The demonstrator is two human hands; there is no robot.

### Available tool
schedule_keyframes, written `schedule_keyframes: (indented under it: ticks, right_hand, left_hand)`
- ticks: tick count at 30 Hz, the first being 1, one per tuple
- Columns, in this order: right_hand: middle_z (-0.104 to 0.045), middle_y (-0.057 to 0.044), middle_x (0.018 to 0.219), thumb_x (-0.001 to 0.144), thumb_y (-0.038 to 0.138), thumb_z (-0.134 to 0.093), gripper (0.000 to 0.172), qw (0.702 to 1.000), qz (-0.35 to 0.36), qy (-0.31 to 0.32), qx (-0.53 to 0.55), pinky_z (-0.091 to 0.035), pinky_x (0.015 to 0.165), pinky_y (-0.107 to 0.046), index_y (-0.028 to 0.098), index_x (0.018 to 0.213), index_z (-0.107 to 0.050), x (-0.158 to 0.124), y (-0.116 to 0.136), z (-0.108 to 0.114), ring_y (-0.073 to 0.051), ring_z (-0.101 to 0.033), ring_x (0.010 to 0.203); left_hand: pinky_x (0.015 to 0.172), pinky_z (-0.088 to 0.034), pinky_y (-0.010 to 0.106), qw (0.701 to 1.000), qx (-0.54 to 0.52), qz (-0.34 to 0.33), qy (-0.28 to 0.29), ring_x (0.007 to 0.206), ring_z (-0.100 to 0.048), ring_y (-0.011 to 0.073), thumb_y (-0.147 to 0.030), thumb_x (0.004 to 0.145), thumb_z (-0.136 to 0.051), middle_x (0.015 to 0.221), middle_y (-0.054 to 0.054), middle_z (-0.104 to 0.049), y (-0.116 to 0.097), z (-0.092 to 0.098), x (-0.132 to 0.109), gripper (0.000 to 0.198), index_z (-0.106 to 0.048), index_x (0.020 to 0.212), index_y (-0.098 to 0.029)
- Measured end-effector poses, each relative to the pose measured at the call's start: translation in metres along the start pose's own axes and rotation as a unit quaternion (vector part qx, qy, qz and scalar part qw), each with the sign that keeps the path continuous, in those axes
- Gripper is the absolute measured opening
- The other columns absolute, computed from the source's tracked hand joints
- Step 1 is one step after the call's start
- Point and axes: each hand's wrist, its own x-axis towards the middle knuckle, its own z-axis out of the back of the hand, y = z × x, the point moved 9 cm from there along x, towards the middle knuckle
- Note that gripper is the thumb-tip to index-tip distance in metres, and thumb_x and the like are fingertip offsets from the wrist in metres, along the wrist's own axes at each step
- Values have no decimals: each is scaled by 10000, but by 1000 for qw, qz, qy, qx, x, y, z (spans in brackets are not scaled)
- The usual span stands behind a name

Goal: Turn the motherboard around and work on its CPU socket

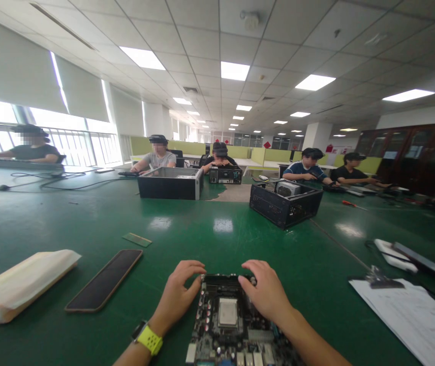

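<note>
- Head view: motherboard (236,330) front and centre, apparently resting on the green table (175,223), processor (227,311) uncovered.
- Left hand (177,292): fingers loosely curved, thumb slightly apart, at the far left corner; cannot tell whether gripping.
- Right hand (265,290): fingers bent around the far right corner, thumb over the edge; grip likewise unclear.
- Possible trouble: slipping or tilting, from uneven holds; bent parts, from thumb pressure; smudged processor, from stray touch.

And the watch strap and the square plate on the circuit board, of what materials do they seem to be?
Watch strap: probably silicone or rubber, matte yellow-green, with regular holes. Square plate: likely metal, judging by its smooth, silvery, pale sheen.
</note>
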Motion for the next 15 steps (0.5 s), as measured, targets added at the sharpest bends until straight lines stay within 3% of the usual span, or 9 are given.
schedule_keyframes:
  ticks: [3,5,7,11,13,15]
  right_hand:
    - [-504,-115,1320,771,598,-499,611,997,8,65,-28,-237,1033,-527,222,1251,-542,-24,38,-25,-365,-385,1239]
    - [-394,-146,1408,674,704,-531,833,994,13,98,-46,-153,1024,-625,221,1347,-438,-41,62,-54,-435,-263,1299]
    - [-355,-172,1424,573,735,-588,949,991,-2,115,-62,-102,1009,-668,209,1349,-438,-51,75,-82,-477,-208,1307]
    - [-413,-200,1379,532,652,-660,883,987,-23,145,-67,-114,1011,-661,188,1272,-532,-54,76,-116,-488,-269,1276]
    - [-431,-192,1368,553,583,-674,808,985,0,158,-64,-149,1017,-638,190,1248,-554,-50,71,-114,-475,-292,1269]
    - [-445,-163,1366,590,529,-666,732,987,20,148,-56,-182,1028,-595,214,1242,-555,-43,61,-100,-447,-313,1269]
  left_hand:
    - [830,-517,360,999,17,-2,-46,907,-619,207,-249,813,-521,920,50,-678,4,10,1,160,-677,819,-211]
    - [822,-517,359,998,26,-2,-62,897,-619,207,-253,814,-510,897,47,-678,7,14,1,165,-669,816,-208]
    - [809,-519,352,997,32,0,-69,875,-623,204,-253,812,-505,878,43,-678,9,17,1,164,-661,810,-207]
    - [775,-527,336,997,39,2,-71,833,-633,204,-259,798,-514,842,36,-683,11,17,1,155,-661,790,-211]
    - [771,-529,336,997,40,2,-69,825,-636,205,-265,797,-515,833,35,-685,11,17,1,157,-662,785,-212]
    - [774,-529,339,997,40,5,-65,823,-637,205,-265,801,-511,832,35,-685,11,16,1,160,-662,787,-212]
